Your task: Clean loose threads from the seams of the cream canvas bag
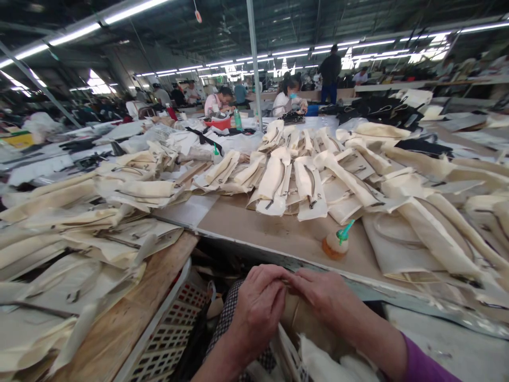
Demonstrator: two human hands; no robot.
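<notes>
Over the lap, my left hand (pixel 258 300) is closed, with its fingers bent and pressed together around the edge of a beige fabric piece (pixel 300 318). My right hand (pixel 324 294) meets it at the fingertips and pinches the same edge. The fingers hide the spot they grip. Loose cream cloth (pixel 334 363) hangs below my hands across a checked garment (pixel 228 313). Just beyond my right hand, a small round bottle (pixel 336 245) with a green nozzle stands on the table.
Cream sewn pieces with dark zippers (pixel 274 180) cover much of the table (pixel 254 225). More pieces (pixel 99 254) are heaped on a wooden board (pixel 159 281) at left. A white plastic basket (pixel 170 329) stands below it. Several people work farther back, past a thin post (pixel 254 63).
</notes>
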